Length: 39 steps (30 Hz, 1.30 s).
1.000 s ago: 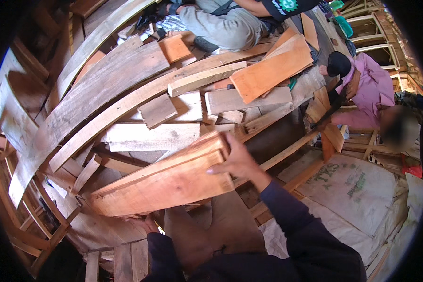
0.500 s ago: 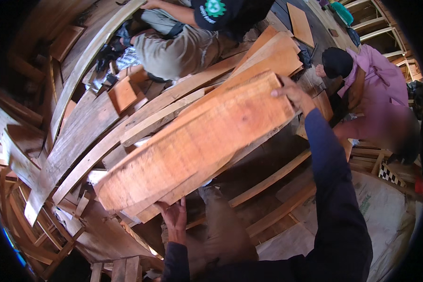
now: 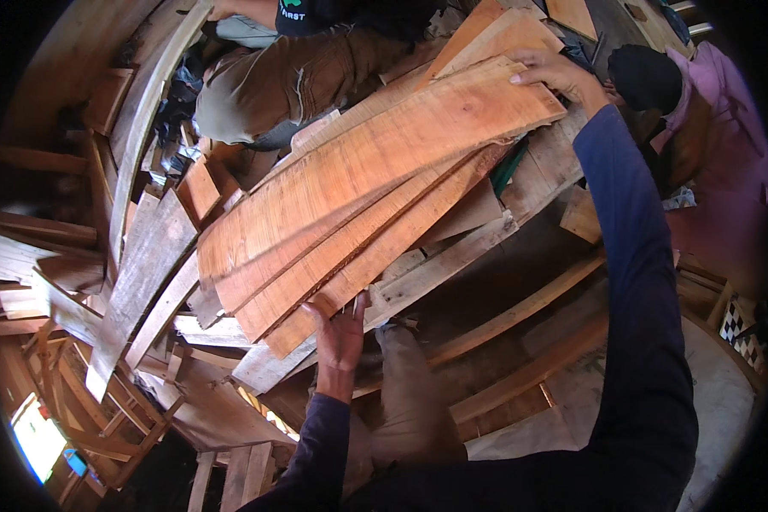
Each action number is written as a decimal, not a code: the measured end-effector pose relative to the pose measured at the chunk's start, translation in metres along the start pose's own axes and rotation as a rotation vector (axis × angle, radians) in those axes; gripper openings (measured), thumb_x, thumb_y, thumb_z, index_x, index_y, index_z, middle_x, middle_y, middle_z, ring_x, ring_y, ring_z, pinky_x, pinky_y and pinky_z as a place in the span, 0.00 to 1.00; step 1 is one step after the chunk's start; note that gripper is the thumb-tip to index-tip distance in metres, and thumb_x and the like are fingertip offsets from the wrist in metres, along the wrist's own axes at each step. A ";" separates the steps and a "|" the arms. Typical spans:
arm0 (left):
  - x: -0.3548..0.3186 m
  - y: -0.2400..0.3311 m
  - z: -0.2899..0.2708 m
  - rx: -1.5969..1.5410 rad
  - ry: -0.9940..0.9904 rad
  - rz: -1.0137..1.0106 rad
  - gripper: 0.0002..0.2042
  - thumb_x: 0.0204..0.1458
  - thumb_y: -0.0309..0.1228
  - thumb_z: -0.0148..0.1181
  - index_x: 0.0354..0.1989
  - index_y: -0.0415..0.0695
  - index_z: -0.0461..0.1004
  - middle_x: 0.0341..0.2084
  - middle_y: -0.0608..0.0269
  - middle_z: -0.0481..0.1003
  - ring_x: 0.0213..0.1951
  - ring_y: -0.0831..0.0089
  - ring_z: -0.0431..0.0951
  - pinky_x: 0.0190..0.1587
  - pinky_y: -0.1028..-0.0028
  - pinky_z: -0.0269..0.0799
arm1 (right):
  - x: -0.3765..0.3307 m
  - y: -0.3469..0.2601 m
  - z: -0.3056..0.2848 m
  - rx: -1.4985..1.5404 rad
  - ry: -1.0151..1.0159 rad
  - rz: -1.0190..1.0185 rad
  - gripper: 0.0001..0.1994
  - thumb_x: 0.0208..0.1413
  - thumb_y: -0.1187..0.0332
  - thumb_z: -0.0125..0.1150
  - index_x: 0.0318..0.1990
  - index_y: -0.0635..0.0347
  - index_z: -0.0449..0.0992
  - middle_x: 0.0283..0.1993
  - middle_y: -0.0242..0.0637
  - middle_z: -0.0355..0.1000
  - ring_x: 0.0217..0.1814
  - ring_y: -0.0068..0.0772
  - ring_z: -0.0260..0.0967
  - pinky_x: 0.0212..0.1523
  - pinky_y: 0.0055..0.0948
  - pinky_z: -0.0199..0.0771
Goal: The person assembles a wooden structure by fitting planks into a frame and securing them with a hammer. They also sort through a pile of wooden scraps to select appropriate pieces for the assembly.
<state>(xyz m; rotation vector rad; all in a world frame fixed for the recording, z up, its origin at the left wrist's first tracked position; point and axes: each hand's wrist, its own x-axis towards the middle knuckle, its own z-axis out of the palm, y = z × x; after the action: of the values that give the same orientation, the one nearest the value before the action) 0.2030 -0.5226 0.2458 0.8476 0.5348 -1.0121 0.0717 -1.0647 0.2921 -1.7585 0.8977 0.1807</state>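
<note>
A wide reddish wooden board [image 3: 367, 162] lies slantwise on top of several fanned-out boards of the same wood [image 3: 363, 252]. My right hand [image 3: 563, 78] grips its far right end, the fingers bent over the upper edge. At the near left, my left hand [image 3: 339, 337] is palm up with fingers apart, its fingertips at the lower edge of the boards. Part of those fingertips is hidden, and I cannot tell if they bear any weight. Under the fanned boards runs a greyish plank [image 3: 444, 260].
A person in brown trousers [image 3: 316, 81] sits beyond the boards, near a long curved strip [image 3: 149, 128]. Another person in a pink top [image 3: 730, 128] bends low at the right. Loose planks [image 3: 145, 273] pile up on the left; a curved beam [image 3: 520, 311] lies nearer me.
The lifted board has come down and tipped flatter, and the fanned boards beneath show more. My left hand's fingers have spread at their edge. The view has shifted a little.
</note>
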 end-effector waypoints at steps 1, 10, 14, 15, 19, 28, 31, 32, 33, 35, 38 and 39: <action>0.001 -0.003 0.001 -0.008 0.017 -0.023 0.36 0.52 0.60 0.52 0.65 0.52 0.56 0.63 0.61 0.60 0.63 0.61 0.62 0.66 0.60 0.60 | 0.004 -0.001 -0.006 -0.091 0.016 -0.057 0.27 0.49 0.67 0.68 0.58 0.57 0.71 0.58 0.41 0.71 0.59 0.32 0.68 0.58 0.28 0.68; 0.004 0.018 -0.023 0.060 -0.079 -0.401 0.42 0.55 0.59 0.50 0.64 0.32 0.53 0.62 0.40 0.58 0.64 0.52 0.60 0.66 0.57 0.58 | 0.018 0.010 0.038 -0.523 0.168 -0.274 0.19 0.59 0.79 0.49 0.57 0.58 0.72 0.63 0.40 0.67 0.66 0.39 0.62 0.64 0.31 0.59; -0.023 0.079 -0.027 0.607 -0.334 -0.504 0.29 0.61 0.46 0.52 0.60 0.33 0.61 0.53 0.44 0.70 0.56 0.56 0.71 0.58 0.61 0.67 | 0.006 -0.004 0.060 -0.686 0.372 -0.327 0.18 0.56 0.73 0.48 0.53 0.54 0.76 0.54 0.42 0.74 0.57 0.44 0.70 0.59 0.35 0.66; -0.028 0.101 -0.008 0.808 -0.387 -0.406 0.25 0.60 0.43 0.54 0.57 0.34 0.65 0.50 0.46 0.73 0.52 0.59 0.74 0.56 0.63 0.69 | -0.001 -0.010 0.061 -0.706 0.396 -0.300 0.18 0.56 0.71 0.49 0.53 0.54 0.76 0.53 0.43 0.74 0.56 0.44 0.71 0.58 0.35 0.67; 0.027 0.167 0.023 1.581 -0.210 0.517 0.11 0.58 0.30 0.56 0.42 0.34 0.76 0.38 0.54 0.80 0.41 0.66 0.79 0.46 0.70 0.72 | -0.019 -0.006 0.048 -0.736 0.399 -0.309 0.17 0.54 0.67 0.52 0.51 0.56 0.77 0.51 0.42 0.76 0.54 0.44 0.72 0.56 0.35 0.70; 0.229 0.224 0.090 2.336 -0.596 0.703 0.20 0.58 0.43 0.57 0.52 0.42 0.72 0.43 0.45 0.76 0.48 0.49 0.76 0.51 0.59 0.70 | -0.006 -0.017 0.063 -0.709 0.373 -0.351 0.17 0.54 0.66 0.55 0.49 0.63 0.76 0.51 0.43 0.76 0.53 0.46 0.73 0.55 0.34 0.71; 0.248 0.218 0.111 1.839 -0.887 0.468 0.26 0.57 0.50 0.58 0.55 0.42 0.71 0.45 0.54 0.77 0.46 0.61 0.74 0.52 0.68 0.68 | -0.002 -0.016 0.063 -0.791 0.407 -0.424 0.17 0.54 0.63 0.57 0.50 0.60 0.77 0.50 0.44 0.76 0.53 0.47 0.73 0.54 0.35 0.71; 0.254 0.218 0.113 1.760 -0.990 0.391 0.28 0.56 0.51 0.59 0.56 0.42 0.70 0.46 0.57 0.76 0.46 0.63 0.73 0.53 0.69 0.67 | 0.001 -0.013 0.065 -0.810 0.492 -0.422 0.17 0.55 0.62 0.57 0.50 0.59 0.77 0.50 0.43 0.76 0.52 0.47 0.73 0.54 0.35 0.71; 0.262 0.219 0.109 1.957 -1.016 0.453 0.29 0.54 0.52 0.60 0.57 0.42 0.70 0.48 0.57 0.76 0.49 0.63 0.72 0.55 0.69 0.66 | 0.002 -0.005 0.068 -0.836 0.576 -0.409 0.18 0.55 0.61 0.57 0.50 0.58 0.77 0.50 0.43 0.76 0.52 0.47 0.73 0.53 0.35 0.72; 0.262 0.224 0.109 2.155 -1.083 0.555 0.34 0.49 0.53 0.64 0.59 0.40 0.68 0.54 0.55 0.72 0.55 0.63 0.69 0.60 0.69 0.61 | -0.004 0.004 0.070 -0.877 0.731 -0.299 0.19 0.57 0.58 0.57 0.54 0.56 0.75 0.53 0.44 0.74 0.52 0.50 0.72 0.54 0.40 0.70; 0.262 0.241 0.087 2.243 -0.753 -0.126 0.43 0.42 0.55 0.69 0.62 0.37 0.64 0.61 0.48 0.66 0.65 0.59 0.62 0.66 0.66 0.53 | -0.018 0.003 0.110 -0.824 1.009 -0.307 0.21 0.58 0.55 0.55 0.57 0.49 0.72 0.57 0.38 0.71 0.63 0.49 0.63 0.61 0.55 0.60; 0.255 0.228 0.084 2.149 -0.818 -0.092 0.44 0.43 0.55 0.69 0.63 0.36 0.63 0.61 0.47 0.65 0.65 0.58 0.62 0.67 0.65 0.52 | -0.027 0.013 0.130 -0.802 1.087 -0.237 0.23 0.58 0.55 0.56 0.60 0.50 0.70 0.61 0.41 0.67 0.66 0.51 0.58 0.62 0.57 0.55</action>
<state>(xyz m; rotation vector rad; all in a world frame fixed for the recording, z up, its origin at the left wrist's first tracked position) 0.5223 -0.6613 0.1897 1.9749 -1.6159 -1.6926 0.0831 -0.9401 0.2464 -2.7498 1.4709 -0.7480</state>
